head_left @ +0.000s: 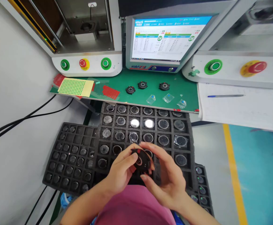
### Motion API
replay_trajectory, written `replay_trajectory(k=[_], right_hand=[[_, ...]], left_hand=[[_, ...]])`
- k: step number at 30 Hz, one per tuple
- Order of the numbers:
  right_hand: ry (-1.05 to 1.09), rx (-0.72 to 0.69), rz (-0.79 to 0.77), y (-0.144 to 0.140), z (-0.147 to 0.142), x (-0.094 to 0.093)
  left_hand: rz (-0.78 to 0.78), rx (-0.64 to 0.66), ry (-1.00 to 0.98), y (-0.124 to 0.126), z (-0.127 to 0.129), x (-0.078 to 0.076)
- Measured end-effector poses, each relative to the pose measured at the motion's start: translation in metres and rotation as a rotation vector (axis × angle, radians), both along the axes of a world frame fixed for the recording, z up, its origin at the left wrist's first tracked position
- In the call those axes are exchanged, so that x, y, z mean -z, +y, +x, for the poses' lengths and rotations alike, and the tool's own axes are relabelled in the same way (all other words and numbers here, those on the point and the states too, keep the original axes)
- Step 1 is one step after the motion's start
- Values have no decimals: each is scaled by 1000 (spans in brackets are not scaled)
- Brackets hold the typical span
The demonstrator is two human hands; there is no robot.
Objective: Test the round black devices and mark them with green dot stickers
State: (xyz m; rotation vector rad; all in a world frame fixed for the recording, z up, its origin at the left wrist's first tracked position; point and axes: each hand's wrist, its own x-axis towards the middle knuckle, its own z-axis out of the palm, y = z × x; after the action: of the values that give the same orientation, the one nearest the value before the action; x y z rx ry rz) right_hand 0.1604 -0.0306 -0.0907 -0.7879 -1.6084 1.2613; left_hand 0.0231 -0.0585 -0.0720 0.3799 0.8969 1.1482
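Note:
A round black smartwatch body (143,161) without a strap is held over the foam tray, its back with a ringed sensor and a small red patch facing up. My left hand (120,170) grips it from the left, thumb lying on the back face and fingers underneath. From the right, my right hand (168,175) curves around the same watch body, fingertips at its far edge and thumb at its near edge. A gap shows between that palm and the watch. Beneath, a large black foam tray (140,145) carries several round watch pieces in its square cells.
On the green bench top (127,79) are several black watch bodies (164,86), clear film pieces (168,97), red stickers (111,92) and a green-dot sticker sheet (75,87). Behind stand a monitor (169,39) and two test machines. A pen (225,96) lies on paper, right.

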Motion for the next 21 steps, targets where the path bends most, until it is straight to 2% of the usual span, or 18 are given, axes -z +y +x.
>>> replay_trajectory(k=[2, 5, 8, 12, 15, 18, 20, 21], right_hand=[[-84, -55, 108, 1, 8, 4], [-118, -40, 137, 2, 10, 5], [-111, 9, 145, -1, 6, 5], [-128, 67, 185, -12, 2, 9], [-173, 66, 280, -10, 9, 11], [-332, 151, 383, 30, 29, 15], [-497, 297, 368, 84, 45, 20], [-589, 363, 299, 116, 53, 24]], left_hand=[[-70, 29, -90, 1, 2, 1], [-154, 98, -149, 0, 6, 4], [-230, 106, -231, -3, 11, 8], [-257, 79, -340, -7, 14, 16], [-244, 128, -376, -8, 11, 22], [-192, 166, -276, -10, 2, 29], [-167, 192, -170, -13, -8, 33], [-165, 208, -123, -14, -14, 34]])
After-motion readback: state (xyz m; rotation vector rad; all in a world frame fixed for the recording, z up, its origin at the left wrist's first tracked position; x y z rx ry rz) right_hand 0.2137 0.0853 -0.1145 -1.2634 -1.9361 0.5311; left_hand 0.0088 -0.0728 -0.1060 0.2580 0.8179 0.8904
